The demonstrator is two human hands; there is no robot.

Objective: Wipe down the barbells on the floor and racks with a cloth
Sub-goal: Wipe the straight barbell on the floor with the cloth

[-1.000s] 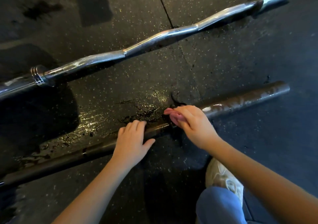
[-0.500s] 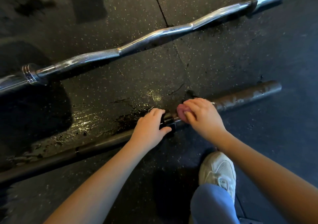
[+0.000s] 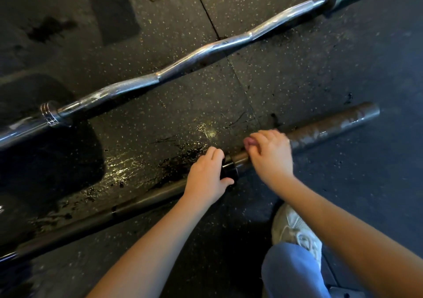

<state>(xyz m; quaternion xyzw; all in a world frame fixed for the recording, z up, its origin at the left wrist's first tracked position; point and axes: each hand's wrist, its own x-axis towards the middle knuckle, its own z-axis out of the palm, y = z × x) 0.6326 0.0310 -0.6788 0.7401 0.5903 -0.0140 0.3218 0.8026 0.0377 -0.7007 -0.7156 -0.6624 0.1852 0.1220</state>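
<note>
Floor [image 3: 297, 68]: L hand [image 3: 207, 176] grips barbell [image 3: 332, 126], R hand [image 3: 271, 155] prob. pinches cloth [image 3: 249, 141].

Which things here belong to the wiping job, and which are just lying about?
In the job: dark barbell, held by the left hand; pink cloth, in the right hand; chrome curl bar.
Just there: white shoe; wet patch; rubber floor.

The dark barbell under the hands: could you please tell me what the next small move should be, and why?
Probably slide the right hand with its pink cloth rightward along the sleeve of the dark barbell toward its free end. The cloth sits just past the collar, which the left hand grips, and the sleeve beyond looks streaked and blotchy.
</note>
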